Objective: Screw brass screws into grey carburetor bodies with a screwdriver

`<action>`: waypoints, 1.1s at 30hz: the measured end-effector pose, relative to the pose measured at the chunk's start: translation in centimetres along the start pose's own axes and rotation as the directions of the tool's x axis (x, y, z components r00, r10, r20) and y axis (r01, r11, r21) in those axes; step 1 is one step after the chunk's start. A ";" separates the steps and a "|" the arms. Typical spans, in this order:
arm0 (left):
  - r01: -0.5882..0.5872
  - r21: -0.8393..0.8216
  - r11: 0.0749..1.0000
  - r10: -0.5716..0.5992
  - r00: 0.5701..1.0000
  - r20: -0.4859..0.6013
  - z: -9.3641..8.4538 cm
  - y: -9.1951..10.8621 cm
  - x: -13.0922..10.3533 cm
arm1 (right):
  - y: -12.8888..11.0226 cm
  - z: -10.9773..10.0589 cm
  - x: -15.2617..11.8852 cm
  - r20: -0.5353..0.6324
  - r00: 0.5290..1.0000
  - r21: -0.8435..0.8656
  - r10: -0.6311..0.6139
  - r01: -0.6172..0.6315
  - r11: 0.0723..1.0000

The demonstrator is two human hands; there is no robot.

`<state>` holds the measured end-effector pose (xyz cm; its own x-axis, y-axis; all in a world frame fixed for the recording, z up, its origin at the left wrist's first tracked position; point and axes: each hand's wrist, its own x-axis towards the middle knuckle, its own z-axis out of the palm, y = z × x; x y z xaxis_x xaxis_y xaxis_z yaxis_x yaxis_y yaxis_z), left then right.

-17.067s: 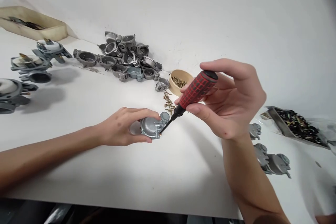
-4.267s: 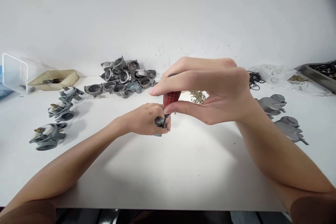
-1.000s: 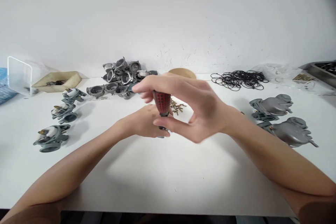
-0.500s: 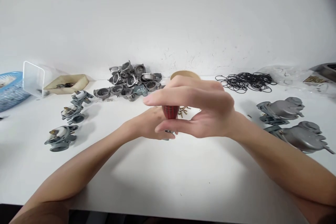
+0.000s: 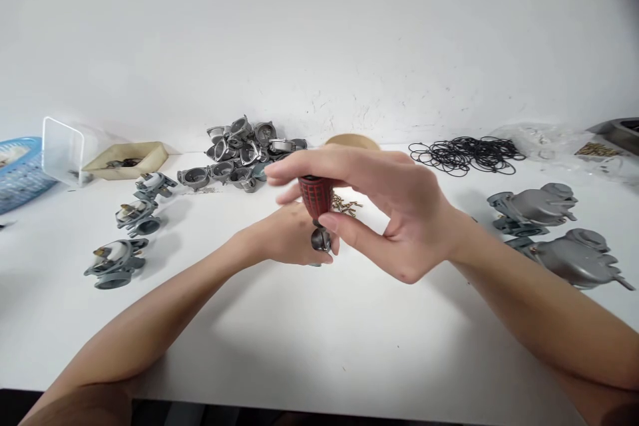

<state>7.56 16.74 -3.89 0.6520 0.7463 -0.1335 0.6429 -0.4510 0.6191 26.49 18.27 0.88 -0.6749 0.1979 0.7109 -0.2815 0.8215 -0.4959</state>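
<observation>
A red and black handle [image 5: 316, 200] stands upright between the thumb and fingers of my right hand [image 5: 394, 206], at the middle of the view. Just below its lower end is a small grey metal part [image 5: 320, 239], which my left hand [image 5: 289, 236] holds low over the table. My left fingers wrap round this part and hide most of it. Behind my hands lie loose brass screws [image 5: 347, 205], and a round tan container [image 5: 352, 141] is partly covered by my right hand.
Grey metal bowls [image 5: 249, 153] are piled at the back. Carburetor bodies [image 5: 114, 263] stand left, assembled ones [image 5: 574, 256] right. Black rubber rings [image 5: 466, 154] lie back right, near a plastic bag [image 5: 542, 143]. A yellowish tray [image 5: 127, 160] and blue basket [image 5: 22, 173] are far left.
My right thumb has moved lower and to the right, and its fingers have shifted on the handle, showing more of it and the metal part below. My left hand is nearly still.
</observation>
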 end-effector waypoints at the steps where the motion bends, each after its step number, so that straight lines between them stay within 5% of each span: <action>1: 0.002 0.008 1.000 -0.002 1.000 0.005 0.0 0.0 0.0 | -0.1 -0.1 0.0 0.019 1.000 0.009 0.019 -0.020 1.000; 6: -0.007 0.017 1.000 0.006 0.999 0.045 -0.1 0.1 0.1 | 0.0 -0.4 0.1 -0.117 0.992 -0.162 -0.054 0.034 0.986; 11: 0.037 0.055 0.998 -0.038 0.999 0.022 -0.4 0.9 0.0 | -0.5 -1.0 0.1 0.060 0.998 0.091 0.000 -0.006 0.996; 16: 0.067 0.021 0.998 -0.069 0.995 0.074 -0.6 1.5 0.0 | -0.1 -1.1 -0.2 -0.072 0.997 -0.173 -0.007 -0.006 0.985; 22: 0.052 0.022 0.998 -0.053 0.998 0.043 -0.4 1.1 0.0 | -0.6 -1.5 0.0 0.125 0.992 0.045 0.008 -0.014 0.999; 28: 0.057 -0.017 0.998 -0.056 0.997 0.055 -0.8 1.3 0.0 | -0.1 -1.0 0.1 -0.054 0.995 -0.192 -0.083 0.071 0.979; 33: 0.103 -0.030 0.994 -0.102 0.994 0.043 -0.7 1.1 0.0 | -0.5 -1.6 0.2 0.120 0.993 0.056 0.020 -0.027 0.998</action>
<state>8.03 16.60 -2.62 0.5997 0.7667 -0.2292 0.6946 -0.3565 0.6248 27.60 18.78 2.01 -0.7574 0.1491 0.6357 -0.3005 0.7847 -0.5422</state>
